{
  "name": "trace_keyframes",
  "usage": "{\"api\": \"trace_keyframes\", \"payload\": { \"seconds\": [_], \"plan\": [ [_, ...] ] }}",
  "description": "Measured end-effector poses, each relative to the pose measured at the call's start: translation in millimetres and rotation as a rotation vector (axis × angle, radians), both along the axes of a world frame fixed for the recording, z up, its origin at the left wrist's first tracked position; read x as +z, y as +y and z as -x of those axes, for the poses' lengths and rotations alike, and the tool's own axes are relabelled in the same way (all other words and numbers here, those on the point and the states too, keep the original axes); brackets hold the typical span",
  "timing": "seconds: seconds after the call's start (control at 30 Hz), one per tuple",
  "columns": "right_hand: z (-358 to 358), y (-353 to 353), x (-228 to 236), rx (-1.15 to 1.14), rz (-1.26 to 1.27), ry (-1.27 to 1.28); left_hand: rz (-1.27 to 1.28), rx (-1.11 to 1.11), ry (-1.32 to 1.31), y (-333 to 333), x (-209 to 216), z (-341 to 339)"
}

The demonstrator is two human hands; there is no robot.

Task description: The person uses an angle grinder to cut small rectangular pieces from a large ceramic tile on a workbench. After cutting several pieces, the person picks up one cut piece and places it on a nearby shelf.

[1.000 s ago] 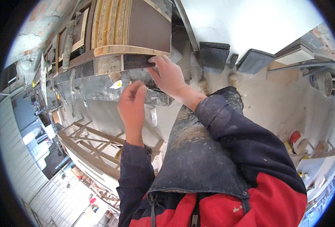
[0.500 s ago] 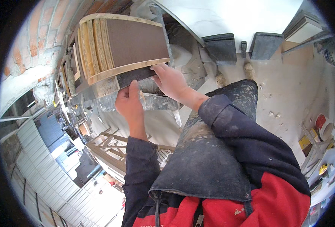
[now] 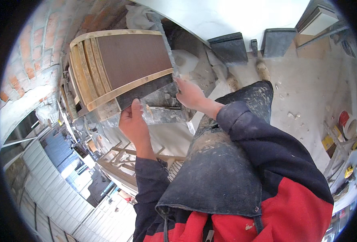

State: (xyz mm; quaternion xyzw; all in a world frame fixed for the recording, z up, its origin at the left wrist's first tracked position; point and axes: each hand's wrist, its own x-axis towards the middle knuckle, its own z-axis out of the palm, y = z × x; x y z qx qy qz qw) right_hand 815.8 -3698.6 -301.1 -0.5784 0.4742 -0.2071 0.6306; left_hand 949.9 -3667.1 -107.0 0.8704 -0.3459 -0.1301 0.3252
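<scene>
A dark, flat rectangular piece (image 3: pixel 146 89) lies along the near edge of a brown panel (image 3: pixel 134 58) with pale wooden edging strips (image 3: pixel 136 82). My left hand (image 3: pixel 136 127) is closed on the dark piece's lower left corner, its thumb on top. At the far right end of the same piece is my right hand (image 3: pixel 192 96), fingers curled and closed against the corner. Whatever its fingertips grip underneath is hidden. Several upright wooden slats (image 3: pixel 93 60) stand side by side at the panel's left.
Beneath the piece runs a grey, dusty bench edge (image 3: pixel 162 115). A white slab (image 3: pixel 235 16) fills the top, with dark tiles (image 3: pixel 228 48) leaning by it. A brick wall (image 3: pixel 35 52) rises at left. Wooden frames (image 3: pixel 118 165) stand below. Red-and-white tub (image 3: pixel 347 123) sits right.
My right hand has slid right to the end of the dark piece, so more of its surface shows. The panel sits lower and further left in view.
</scene>
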Motion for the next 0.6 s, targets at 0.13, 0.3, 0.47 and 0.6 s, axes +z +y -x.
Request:
{"api": "trace_keyframes", "payload": {
  "seconds": [0.13, 0.3, 0.47, 0.6],
  "plan": [
    [2.2, -5.6, 13.8, -0.027, 0.010, -0.041, 0.036, -0.028, 0.020, 3.3, -3.0, -4.0],
    [-6.1, -4.1, 10.6, -0.029, 0.062, -0.002, 0.041, -0.030, 0.029, 1.8, -2.3, -0.1],
    [-10.0, 11.5, 10.9, -0.024, 0.014, -0.049, 0.063, -0.030, 0.030, 4.3, -4.2, -3.0],
    [-13.9, 6.5, 5.7, -0.030, -0.084, -0.085, 0.048, -0.004, -0.004, 1.8, -4.5, -2.5]
  ]
}}
